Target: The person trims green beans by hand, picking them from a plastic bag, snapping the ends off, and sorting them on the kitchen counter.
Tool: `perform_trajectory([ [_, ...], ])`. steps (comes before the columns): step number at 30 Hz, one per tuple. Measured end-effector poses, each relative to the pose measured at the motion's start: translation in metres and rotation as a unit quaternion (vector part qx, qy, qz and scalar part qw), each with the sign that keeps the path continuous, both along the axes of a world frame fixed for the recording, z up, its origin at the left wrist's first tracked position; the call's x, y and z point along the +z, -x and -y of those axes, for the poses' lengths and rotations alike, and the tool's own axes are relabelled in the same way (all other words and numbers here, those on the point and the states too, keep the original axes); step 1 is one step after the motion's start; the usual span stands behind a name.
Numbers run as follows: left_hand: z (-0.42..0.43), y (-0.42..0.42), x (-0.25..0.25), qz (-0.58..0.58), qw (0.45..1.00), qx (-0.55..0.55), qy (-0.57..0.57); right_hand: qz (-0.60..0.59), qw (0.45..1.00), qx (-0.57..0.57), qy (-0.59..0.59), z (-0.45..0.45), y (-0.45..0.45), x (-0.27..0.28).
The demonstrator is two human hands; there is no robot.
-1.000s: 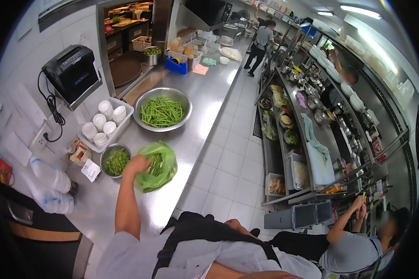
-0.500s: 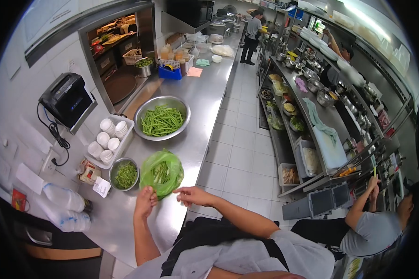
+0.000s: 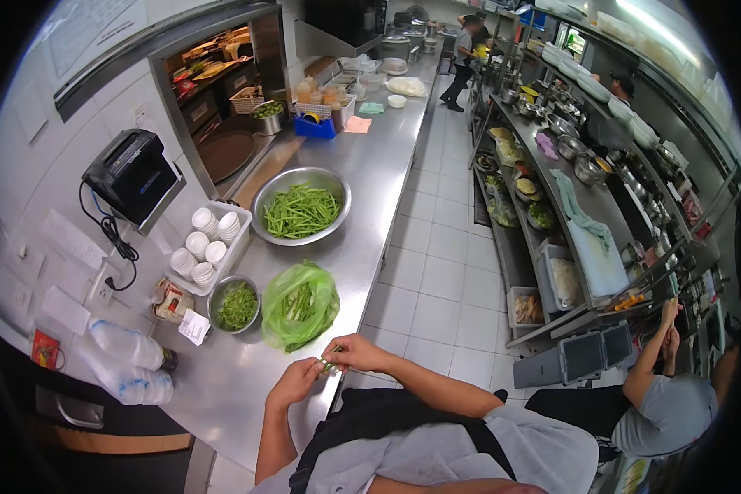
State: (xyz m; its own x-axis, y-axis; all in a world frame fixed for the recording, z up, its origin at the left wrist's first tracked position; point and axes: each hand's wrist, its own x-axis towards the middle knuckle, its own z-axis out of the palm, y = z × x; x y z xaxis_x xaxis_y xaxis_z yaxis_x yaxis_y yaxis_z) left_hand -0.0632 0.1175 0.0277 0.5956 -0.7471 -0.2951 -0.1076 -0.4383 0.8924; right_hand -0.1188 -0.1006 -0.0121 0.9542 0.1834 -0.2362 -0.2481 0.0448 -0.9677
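My left hand (image 3: 295,384) and my right hand (image 3: 359,354) are close together at the front edge of the counter. Both pinch green beans (image 3: 331,362) between their fingertips; how many I cannot tell. Just beyond them lies an open green plastic bag (image 3: 277,298) with more green beans inside. A small steel bowl (image 3: 214,319) left of the bag holds thin green pieces, too small to name surely. Farther off stands a large steel bowl (image 3: 347,216) full of green beans.
Stacked white cups fill a plastic bin (image 3: 240,247) by the wall. A black device (image 3: 132,177) hangs above it. Across the tiled floor (image 3: 426,263) are steel shelves (image 3: 543,272) with food containers. A co-worker (image 3: 667,412) stands at right, another person (image 3: 461,66) far down the aisle.
My hands have come together beside the bag, and green beans now show between my fingers. My left hand has left the bag's edge. The whole view has shifted slightly.
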Motion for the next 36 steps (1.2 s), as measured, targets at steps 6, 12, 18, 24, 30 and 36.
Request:
perform_trajectory([
  [6,0.017,0.002,0.006,0.003,0.998,-0.057,0.014,0.032,0.998,-0.052,0.019,0.024,0.019,-0.012],
  [12,0.04,0.003,0.002,0.063,0.989,-0.134,-0.026,0.057,0.986,0.015,0.157,0.052,0.052,-0.009],
  [18,0.054,0.007,-0.001,0.069,0.982,-0.176,-0.011,0.088,0.975,0.032,0.203,0.054,0.063,0.001],
  [24,0.056,0.011,-0.004,0.1,0.981,-0.166,-0.024,0.054,0.965,-0.052,0.253,0.057,0.07,0.001],
  [30,0.051,0.014,-0.007,0.104,0.98,-0.159,-0.054,0.047,0.956,-0.006,0.288,0.065,0.073,-0.011],
  [36,0.054,0.015,-0.023,0.141,0.985,-0.101,-0.003,-0.046,0.991,-0.032,0.124,0.055,0.084,-0.026],
])
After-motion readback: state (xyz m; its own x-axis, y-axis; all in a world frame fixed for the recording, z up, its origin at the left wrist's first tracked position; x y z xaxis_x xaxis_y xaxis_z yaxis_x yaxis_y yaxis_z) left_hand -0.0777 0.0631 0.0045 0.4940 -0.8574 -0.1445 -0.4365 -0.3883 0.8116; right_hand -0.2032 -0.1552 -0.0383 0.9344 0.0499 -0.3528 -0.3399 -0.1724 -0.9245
